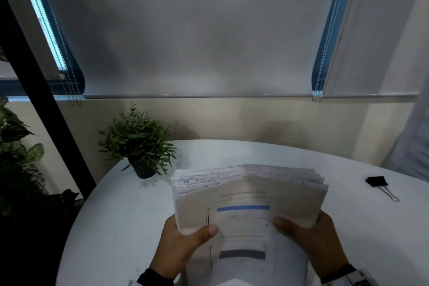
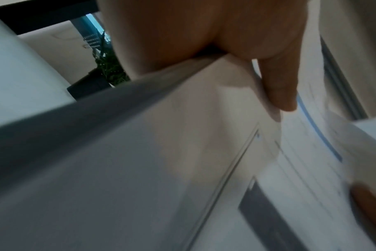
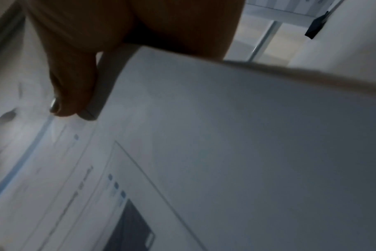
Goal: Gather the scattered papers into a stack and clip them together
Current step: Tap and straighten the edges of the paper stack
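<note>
A thick stack of printed papers is held upright above the round white table, its top edges uneven and fanned. My left hand grips its left side with the thumb across the front sheet. My right hand grips the right side the same way. The front sheet shows a blue bar and a dark bar. In the left wrist view the left thumb presses on the stack. In the right wrist view the right thumb lies on the paper. A black binder clip lies on the table at the right.
A small potted plant stands at the table's back left. Larger leafy plants and a dark post are further left. A wall with lowered roller blinds is behind the table. The clip shows again in the right wrist view.
</note>
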`<action>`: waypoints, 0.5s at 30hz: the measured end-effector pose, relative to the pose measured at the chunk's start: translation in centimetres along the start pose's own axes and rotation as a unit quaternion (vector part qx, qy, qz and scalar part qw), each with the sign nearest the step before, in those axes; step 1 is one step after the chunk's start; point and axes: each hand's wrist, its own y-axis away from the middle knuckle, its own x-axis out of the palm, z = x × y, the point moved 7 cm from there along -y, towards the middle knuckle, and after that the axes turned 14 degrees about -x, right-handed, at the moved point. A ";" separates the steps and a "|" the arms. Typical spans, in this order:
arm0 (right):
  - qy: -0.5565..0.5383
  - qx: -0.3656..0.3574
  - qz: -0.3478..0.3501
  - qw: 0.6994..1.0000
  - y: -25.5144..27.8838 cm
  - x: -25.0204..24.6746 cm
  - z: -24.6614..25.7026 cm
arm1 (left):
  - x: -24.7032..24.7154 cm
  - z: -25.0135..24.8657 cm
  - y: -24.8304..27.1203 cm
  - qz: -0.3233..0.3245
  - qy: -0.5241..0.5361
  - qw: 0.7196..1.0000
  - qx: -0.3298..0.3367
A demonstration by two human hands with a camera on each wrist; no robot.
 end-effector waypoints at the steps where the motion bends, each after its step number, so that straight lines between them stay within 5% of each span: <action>1: -0.005 0.006 0.005 1.000 0.0 -0.1 -0.3 | -0.2 -0.2 0.0 -0.004 -0.002 1.000 0.007; 6: -0.005 -0.012 0.016 1.000 -0.2 -0.3 0.2 | -0.9 -3.0 -0.1 -0.021 0.009 0.997 0.068; 15: -0.008 -0.012 0.018 1.000 -0.2 0.7 1.7 | -0.7 -3.4 0.2 -0.063 0.041 0.996 0.055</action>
